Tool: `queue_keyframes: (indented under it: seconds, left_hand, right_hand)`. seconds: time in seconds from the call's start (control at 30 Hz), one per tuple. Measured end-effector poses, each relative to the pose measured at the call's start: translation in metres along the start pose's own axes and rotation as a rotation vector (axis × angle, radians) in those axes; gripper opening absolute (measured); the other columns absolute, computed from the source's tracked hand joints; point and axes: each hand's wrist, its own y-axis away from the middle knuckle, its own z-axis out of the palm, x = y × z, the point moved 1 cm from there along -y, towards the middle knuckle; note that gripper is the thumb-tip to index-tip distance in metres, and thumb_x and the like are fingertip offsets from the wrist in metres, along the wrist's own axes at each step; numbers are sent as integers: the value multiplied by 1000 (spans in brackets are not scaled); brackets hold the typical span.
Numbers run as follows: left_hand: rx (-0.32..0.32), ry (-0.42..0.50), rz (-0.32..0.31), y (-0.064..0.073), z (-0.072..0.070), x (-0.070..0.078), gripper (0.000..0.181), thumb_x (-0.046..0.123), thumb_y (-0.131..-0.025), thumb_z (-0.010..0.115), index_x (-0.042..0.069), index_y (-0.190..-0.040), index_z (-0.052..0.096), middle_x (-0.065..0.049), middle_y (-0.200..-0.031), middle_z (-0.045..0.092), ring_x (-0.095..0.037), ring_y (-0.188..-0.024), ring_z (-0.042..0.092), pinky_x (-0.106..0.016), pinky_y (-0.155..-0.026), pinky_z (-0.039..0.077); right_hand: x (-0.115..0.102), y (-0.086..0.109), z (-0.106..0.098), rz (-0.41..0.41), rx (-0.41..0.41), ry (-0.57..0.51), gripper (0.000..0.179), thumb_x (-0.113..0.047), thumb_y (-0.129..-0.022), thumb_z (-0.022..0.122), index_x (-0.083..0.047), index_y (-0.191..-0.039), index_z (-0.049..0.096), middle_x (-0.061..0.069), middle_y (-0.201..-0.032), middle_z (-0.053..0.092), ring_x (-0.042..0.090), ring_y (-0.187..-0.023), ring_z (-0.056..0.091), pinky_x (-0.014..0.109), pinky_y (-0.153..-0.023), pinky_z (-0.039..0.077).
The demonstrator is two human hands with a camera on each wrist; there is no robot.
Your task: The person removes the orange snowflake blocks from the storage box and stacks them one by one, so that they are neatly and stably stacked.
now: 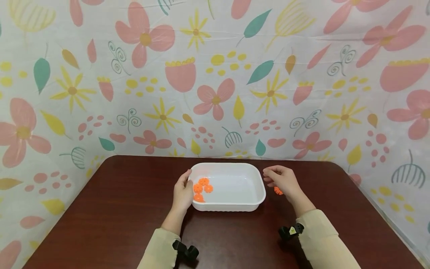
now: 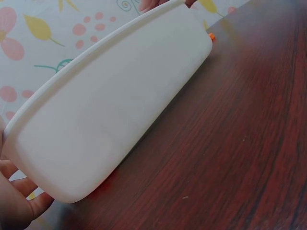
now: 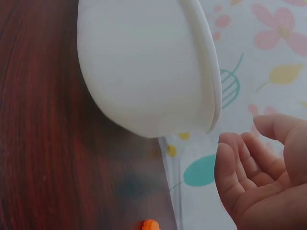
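Note:
A white rectangular plastic tub (image 1: 231,206) sits on the dark table. My left hand (image 1: 183,192) grips its left end, thumb at the rim and fingers around the outside wall; the left wrist view shows those fingers (image 2: 24,189) against the tub's corner. Several small orange scalloped pieces (image 1: 203,182) lie inside at the left end. Off the tub's right end, my right hand (image 1: 282,181) hovers with fingers loosely bent. In the right wrist view a gap shows between its thumb and fingers (image 3: 228,172), with nothing held. Another orange piece (image 1: 278,191) lies below it on the table.
The dark reddish-brown wooden table (image 1: 231,239) extends around the tub on all sides. Behind it hangs a white cloth (image 1: 215,74) printed with flowers and leaves. A black wrist camera (image 1: 186,251) is strapped to the left sleeve, another (image 1: 290,231) to the right.

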Motion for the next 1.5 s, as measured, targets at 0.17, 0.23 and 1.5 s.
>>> queue_keyframes:
  seconds: [0.17,0.23,1.5]
  left_hand:
    - [2,-11,-9,1,0,-3,42,8,-98,39,9,-139,46,-10,-148,40,-29,-137,35,-47,-111,32]
    - [2,-15,-9,1,0,-3,42,8,-98,39,9,-139,46,-11,-148,40,-29,-137,35,-47,-111,32]
    - [-13,5,-20,0,0,-2,44,10,-99,38,12,-142,43,-15,-148,39,-30,-134,39,-48,-108,35]
  right_hand:
    - [-7,-1,6,3,-19,-33,46,-34,-92,60,4,-117,60,21,-105,67,15,-83,68,37,-76,58]
    - [-9,-1,8,8,-25,-46,46,-34,-92,61,4,-117,59,20,-103,68,16,-84,68,37,-77,57]
    - [-44,-6,88,-67,-185,-29,30,-23,-90,63,0,-110,66,19,-107,67,19,-87,67,33,-73,57]
